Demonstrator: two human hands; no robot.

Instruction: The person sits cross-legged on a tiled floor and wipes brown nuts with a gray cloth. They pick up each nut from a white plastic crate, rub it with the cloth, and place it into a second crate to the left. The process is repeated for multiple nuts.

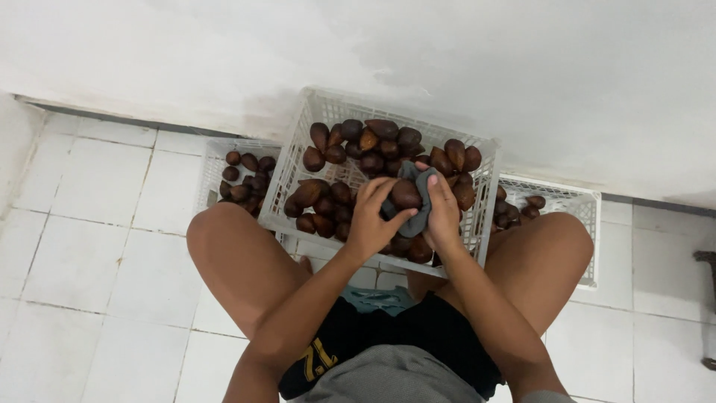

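Over the middle crate (298, 149), your hands meet on one brown fruit (406, 193) wrapped in a grey cloth (422, 213). Your left hand (371, 220) closes on the fruit from the side, fingers curled over it; your right hand (443, 213) clamps cloth and fruit from the other side. You sit on the tiled floor (89, 246) with knees spread around the crate, which rests tilted against the wall. It is heaped with the same scaly brown fruits (358, 149). The left crate (212, 160) holds a smaller pile, and the right crate (578, 205) only a few. Judging by that, most of the heap is yet to be handled.
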